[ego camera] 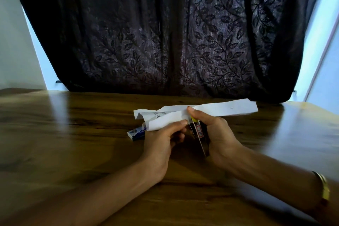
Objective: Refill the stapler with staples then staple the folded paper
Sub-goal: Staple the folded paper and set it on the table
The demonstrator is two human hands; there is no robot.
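A folded white paper (220, 109) stretches across the middle of the wooden table (73, 134), slightly lifted. My left hand (161, 139) pinches its near left part between thumb and fingers. My right hand (218, 134) grips a dark stapler (200, 134) with a yellow tip and a red-bordered label, its thumb pressing on the paper's top. The stapler's front end meets the paper's edge between my hands. A small blue and white staple box (135, 134) lies on the table just left of my left hand, partly under the paper.
A dark curtain (165, 33) with a leaf pattern hangs right behind the table's far edge. Pale walls (14, 42) show on both sides. A yellow bangle (323, 187) sits on my right wrist.
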